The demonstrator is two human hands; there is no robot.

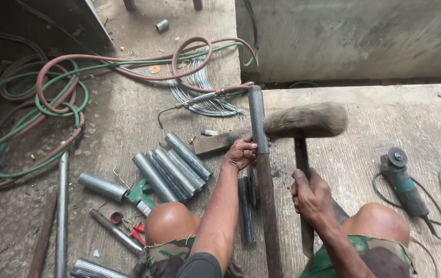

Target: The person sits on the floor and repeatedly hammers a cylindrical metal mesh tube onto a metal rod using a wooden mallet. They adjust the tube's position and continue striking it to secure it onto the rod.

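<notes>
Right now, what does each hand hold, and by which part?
The left hand grips the perforated metal tube near its lower end, where it sits over a long bar. The right hand grips the mallet by its handle.

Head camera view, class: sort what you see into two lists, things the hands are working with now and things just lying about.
In use:
left hand gripping the perforated metal tube
long bar inside it
right hand on the mallet

Lying about:
angle grinder
red and green hoses
wire coil
spare perforated tubes
red-handled pliers
</notes>
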